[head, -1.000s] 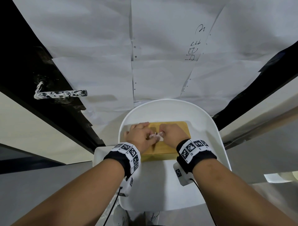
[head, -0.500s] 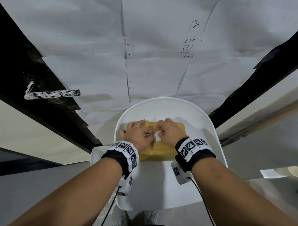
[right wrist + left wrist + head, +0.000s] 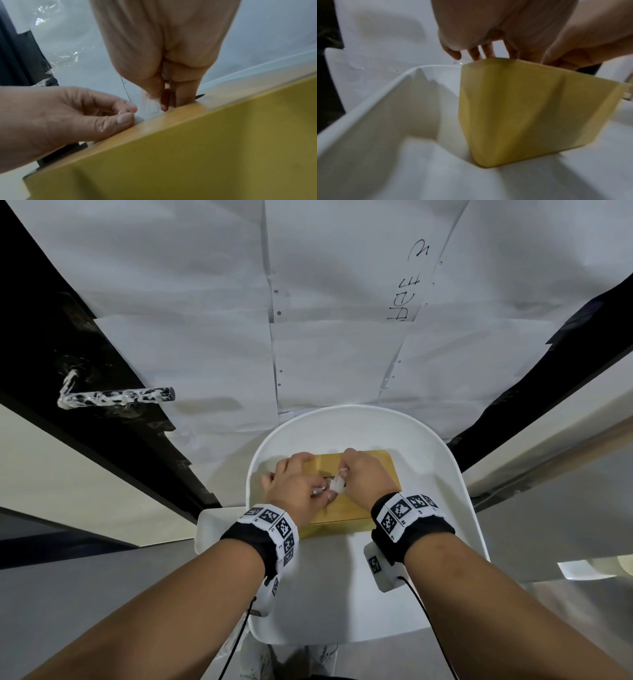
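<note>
A yellow wooden box (image 3: 375,470) with a dark slot in its top lies on the seat of a white chair (image 3: 342,594). A white tissue (image 3: 337,485) sticks out of the slot between my hands. My left hand (image 3: 296,489) pinches the tissue's near end with thumb and forefinger. My right hand (image 3: 366,479) pinches its far end at the slot. The right wrist view shows the tissue (image 3: 149,108) stretched between the left hand (image 3: 68,115) and the right hand (image 3: 163,54) above the box (image 3: 188,155). In the left wrist view the box's side (image 3: 522,108) fills the middle.
The chair's curved back rim (image 3: 359,414) rises just behind the box. Behind it stands a black door covered with white paper sheets (image 3: 342,302). A door handle wrapped in plastic (image 3: 113,397) juts out at the left. Grey floor lies on both sides.
Both hands have stayed on the box top with the tissue between them. The tissue now stands more bunched, and the dark slot shows beside it. The head view has shifted slightly.
</note>
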Tool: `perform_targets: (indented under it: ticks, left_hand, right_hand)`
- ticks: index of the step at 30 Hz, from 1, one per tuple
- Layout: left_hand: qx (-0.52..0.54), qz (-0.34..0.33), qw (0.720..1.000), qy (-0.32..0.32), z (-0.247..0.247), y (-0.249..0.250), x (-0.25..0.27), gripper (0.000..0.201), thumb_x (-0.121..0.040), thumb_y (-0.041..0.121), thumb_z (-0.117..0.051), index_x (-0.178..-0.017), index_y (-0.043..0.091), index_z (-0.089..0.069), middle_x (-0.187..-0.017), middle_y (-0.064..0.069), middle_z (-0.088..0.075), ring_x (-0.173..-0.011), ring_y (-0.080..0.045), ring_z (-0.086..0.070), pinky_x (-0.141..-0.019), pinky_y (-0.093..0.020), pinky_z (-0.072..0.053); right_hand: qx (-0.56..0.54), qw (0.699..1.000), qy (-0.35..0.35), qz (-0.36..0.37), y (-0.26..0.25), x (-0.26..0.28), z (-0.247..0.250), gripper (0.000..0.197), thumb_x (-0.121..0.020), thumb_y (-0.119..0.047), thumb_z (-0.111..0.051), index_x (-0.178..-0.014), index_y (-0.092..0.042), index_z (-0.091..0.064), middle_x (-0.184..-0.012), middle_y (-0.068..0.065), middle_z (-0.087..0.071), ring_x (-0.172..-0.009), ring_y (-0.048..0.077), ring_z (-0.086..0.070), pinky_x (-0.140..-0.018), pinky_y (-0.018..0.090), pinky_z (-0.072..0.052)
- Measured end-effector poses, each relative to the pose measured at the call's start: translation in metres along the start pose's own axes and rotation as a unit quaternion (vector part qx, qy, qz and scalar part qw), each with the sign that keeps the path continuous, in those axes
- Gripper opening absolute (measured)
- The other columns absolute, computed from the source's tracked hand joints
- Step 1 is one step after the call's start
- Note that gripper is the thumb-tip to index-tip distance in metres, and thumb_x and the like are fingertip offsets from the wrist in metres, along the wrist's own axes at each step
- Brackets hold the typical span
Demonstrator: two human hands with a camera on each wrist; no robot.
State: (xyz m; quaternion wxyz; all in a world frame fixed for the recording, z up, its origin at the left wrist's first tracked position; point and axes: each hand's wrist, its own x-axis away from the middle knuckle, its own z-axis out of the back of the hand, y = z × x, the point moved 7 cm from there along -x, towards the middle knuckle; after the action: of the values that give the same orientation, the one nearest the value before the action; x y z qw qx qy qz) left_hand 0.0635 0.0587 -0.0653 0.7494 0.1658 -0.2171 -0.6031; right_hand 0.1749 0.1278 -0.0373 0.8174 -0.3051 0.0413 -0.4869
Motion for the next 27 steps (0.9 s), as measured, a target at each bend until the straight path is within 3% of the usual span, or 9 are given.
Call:
perform_targets:
  ticks: [3, 8, 10, 12, 15, 18, 22, 25, 27]
  left_hand:
    - [0.014, -0.053, 0.998, 0.032, -0.001, 0.005, 0.000, 0.018, -0.084, 0.046, -0.066, -0.083, 0.029, -0.073, -0.116, 0.011, -0.050, -0.118, -0.017, -0.040, -0.088, -0.030, -0.014]
    - [0.042, -0.060, 0.997, 0.031, -0.003, -0.006, -0.005, 0.015, -0.085, 0.043, -0.066, -0.088, 0.031, -0.076, -0.124, 0.016, -0.052, -0.121, -0.010, -0.036, -0.090, -0.025, -0.010]
    - [0.064, -0.073, 0.995, 0.024, -0.005, -0.006, -0.008, 0.014, -0.083, 0.040, -0.068, -0.086, 0.029, -0.077, -0.120, 0.013, -0.057, -0.118, -0.013, -0.042, -0.100, -0.032, -0.021]
    - [0.096, -0.099, 0.990, 0.025, -0.007, -0.005, -0.009, 0.018, -0.079, 0.039, -0.068, -0.082, 0.024, -0.078, -0.111, 0.008, -0.063, -0.108, -0.022, -0.052, -0.097, -0.038, -0.038]
    - [0.120, -0.107, 0.986, 0.040, -0.008, -0.005, -0.007, 0.016, -0.080, 0.030, -0.071, -0.082, 0.017, -0.078, -0.105, 0.002, -0.067, -0.100, -0.027, -0.056, -0.089, -0.025, -0.037]
    - [0.128, -0.103, 0.986, 0.043, -0.011, -0.007, -0.007, 0.011, -0.081, 0.023, -0.073, -0.086, 0.016, -0.078, -0.109, 0.000, -0.066, -0.104, -0.027, -0.054, -0.092, -0.025, -0.034]
    - [0.145, -0.095, 0.984, 0.034, -0.012, -0.008, -0.008, 0.008, -0.082, 0.021, -0.073, -0.086, 0.016, -0.078, -0.113, 0.000, -0.066, -0.109, -0.026, -0.053, -0.096, -0.028, -0.037]
    - [0.137, -0.094, 0.986, 0.024, -0.012, -0.007, -0.009, 0.011, -0.081, 0.024, -0.072, -0.083, 0.015, -0.078, -0.111, -0.001, -0.066, -0.107, -0.029, -0.054, -0.095, -0.032, -0.041]
    - [0.147, -0.089, 0.985, 0.015, -0.013, -0.008, -0.011, 0.017, -0.079, 0.029, -0.070, -0.081, 0.015, -0.078, -0.109, -0.001, -0.066, -0.105, -0.029, -0.055, -0.093, -0.037, -0.046]
  right_hand:
    - [-0.024, 1.000, 0.001, -0.012, 0.001, 0.003, 0.003, 0.007, -0.090, -0.006, -0.043, -0.093, -0.006, -0.050, -0.087, 0.011, -0.056, -0.078, 0.023, -0.049, -0.068, 0.030, -0.038]
    - [-0.061, 0.997, 0.001, -0.036, 0.004, 0.005, 0.004, 0.005, -0.090, -0.008, -0.041, -0.091, -0.012, -0.044, -0.085, 0.009, -0.057, -0.076, 0.023, -0.052, -0.066, 0.028, -0.038]
    - [-0.056, 0.997, -0.013, -0.043, 0.006, 0.006, 0.005, 0.005, -0.090, -0.009, -0.041, -0.093, -0.013, -0.044, -0.089, 0.010, -0.058, -0.078, 0.023, -0.053, -0.067, 0.029, -0.040]
    - [-0.036, 0.998, -0.048, -0.033, 0.005, 0.007, 0.001, 0.014, -0.089, -0.007, -0.044, -0.101, -0.012, -0.046, -0.097, 0.010, -0.056, -0.086, 0.023, -0.053, -0.073, 0.030, -0.041]
    - [0.027, 0.997, -0.071, 0.001, -0.001, 0.007, -0.006, 0.026, -0.086, -0.004, -0.050, -0.111, -0.009, -0.053, -0.105, 0.008, -0.048, -0.099, 0.026, -0.053, -0.079, 0.028, -0.039]
    - [0.031, 0.999, -0.030, -0.002, -0.005, 0.007, -0.001, 0.013, -0.087, -0.008, -0.053, -0.100, -0.004, -0.056, -0.097, 0.010, -0.051, -0.093, 0.028, -0.053, -0.074, 0.029, -0.039]
    - [-0.017, 1.000, 0.003, -0.019, -0.005, 0.008, 0.012, 0.010, -0.088, -0.006, -0.049, -0.097, -0.003, -0.050, -0.085, 0.010, -0.056, -0.079, 0.024, -0.051, -0.067, 0.028, -0.037]
    - [0.008, 0.999, -0.029, -0.016, -0.004, 0.006, 0.007, 0.013, -0.088, -0.004, -0.048, -0.100, -0.007, -0.051, -0.097, 0.012, -0.056, -0.085, 0.026, -0.054, -0.072, 0.029, -0.040]
    - [0.052, 0.996, -0.070, -0.010, -0.002, 0.005, 0.000, 0.022, -0.087, -0.002, -0.050, -0.107, -0.010, -0.054, -0.110, 0.011, -0.046, -0.091, 0.026, -0.055, -0.079, 0.028, -0.043]
